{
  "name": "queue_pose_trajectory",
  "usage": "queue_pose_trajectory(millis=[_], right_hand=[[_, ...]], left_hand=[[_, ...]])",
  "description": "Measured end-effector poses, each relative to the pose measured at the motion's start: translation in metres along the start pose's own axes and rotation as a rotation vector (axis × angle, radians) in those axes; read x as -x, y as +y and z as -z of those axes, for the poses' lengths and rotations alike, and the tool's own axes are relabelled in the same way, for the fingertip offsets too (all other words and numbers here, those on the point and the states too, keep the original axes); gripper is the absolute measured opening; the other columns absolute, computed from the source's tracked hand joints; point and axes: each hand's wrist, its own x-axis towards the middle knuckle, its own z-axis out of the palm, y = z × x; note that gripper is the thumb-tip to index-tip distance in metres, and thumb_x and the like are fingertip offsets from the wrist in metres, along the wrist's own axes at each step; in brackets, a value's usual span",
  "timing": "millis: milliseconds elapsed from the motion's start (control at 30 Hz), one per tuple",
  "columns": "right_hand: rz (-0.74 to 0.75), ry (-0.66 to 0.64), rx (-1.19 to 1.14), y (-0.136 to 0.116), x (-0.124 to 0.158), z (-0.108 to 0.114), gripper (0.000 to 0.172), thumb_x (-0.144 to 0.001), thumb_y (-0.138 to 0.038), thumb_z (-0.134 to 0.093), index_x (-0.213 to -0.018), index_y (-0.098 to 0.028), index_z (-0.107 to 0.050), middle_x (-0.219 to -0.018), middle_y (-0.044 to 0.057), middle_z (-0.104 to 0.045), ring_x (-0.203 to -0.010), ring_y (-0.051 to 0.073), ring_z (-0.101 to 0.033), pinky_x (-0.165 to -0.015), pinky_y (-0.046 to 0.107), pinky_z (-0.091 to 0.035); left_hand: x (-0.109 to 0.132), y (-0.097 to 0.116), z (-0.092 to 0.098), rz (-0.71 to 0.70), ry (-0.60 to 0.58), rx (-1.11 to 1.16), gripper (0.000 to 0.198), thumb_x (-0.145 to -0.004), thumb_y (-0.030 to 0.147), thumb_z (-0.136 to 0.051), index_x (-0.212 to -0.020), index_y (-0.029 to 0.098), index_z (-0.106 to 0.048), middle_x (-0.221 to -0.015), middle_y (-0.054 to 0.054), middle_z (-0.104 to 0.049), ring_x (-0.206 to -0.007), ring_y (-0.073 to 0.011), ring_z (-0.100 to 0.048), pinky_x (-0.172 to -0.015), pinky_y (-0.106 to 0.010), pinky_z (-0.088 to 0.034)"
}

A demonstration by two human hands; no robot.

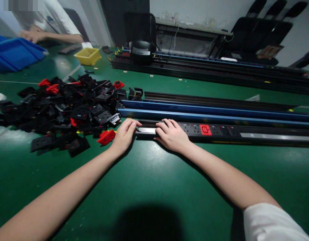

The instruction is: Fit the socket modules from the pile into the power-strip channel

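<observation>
A long black power strip rail [244, 134] lies across the green table, fitted with black socket modules and one red socket module [205, 129]. My left hand [124, 134] grips the rail's left end, fingers curled over it. My right hand [170, 134] rests on the rail just to the right, fingers bent and pressing down on a socket module there. A loose red socket [106, 137] lies on the table just left of my left hand.
A heap of loose black and red socket modules [69, 107] covers the left of the table. Blue and black rails [219, 112] lie behind the one I hold, more rails [207, 67] farther back. A yellow bin [87, 55], a blue bin [13, 53] and another person's arm [51, 35] are at far left.
</observation>
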Motion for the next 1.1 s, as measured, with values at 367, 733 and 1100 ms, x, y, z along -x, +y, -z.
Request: queue_pose_trajectory(millis=[367,733,1100], right_hand=[[0.018,0.026,0.032,-0.0002,0.0017,-0.0024,0.031,-0.105,-0.042,-0.052,-0.114,-0.017,-0.068,-0.135,0.013,-0.066,-0.125,0.035,-0.058,-0.108,0.050,-0.044],[0.024,0.036,0.047,-0.0005,0.0018,-0.0032,0.032,-0.105,-0.042,-0.051,-0.113,-0.017,-0.068,-0.134,0.012,-0.066,-0.124,0.036,-0.058,-0.108,0.049,-0.044],[0.014,0.007,0.002,-0.0005,0.0015,-0.0010,0.029,-0.104,-0.040,-0.055,-0.116,-0.017,-0.068,-0.135,0.014,-0.066,-0.127,0.036,-0.057,-0.109,0.051,-0.042]], left_hand=[[0.0000,0.0007,0.0004,0.001,-0.020,-0.024,0.036,-0.102,0.046,-0.047,-0.096,0.021,-0.071,-0.096,-0.005,-0.069,-0.089,-0.0203,-0.062,-0.076,-0.033,-0.047],[-0.0007,0.0027,0.0000,-0.019,-0.030,-0.039,0.034,-0.102,0.044,-0.047,-0.095,0.020,-0.070,-0.096,-0.004,-0.069,-0.090,-0.0200,-0.062,-0.081,-0.033,-0.047],[-0.0006,0.0023,0.0006,-0.042,-0.027,-0.053,0.032,-0.101,0.042,-0.047,-0.094,0.021,-0.070,-0.095,-0.003,-0.069,-0.089,-0.0198,-0.062,-0.081,-0.033,-0.047]])
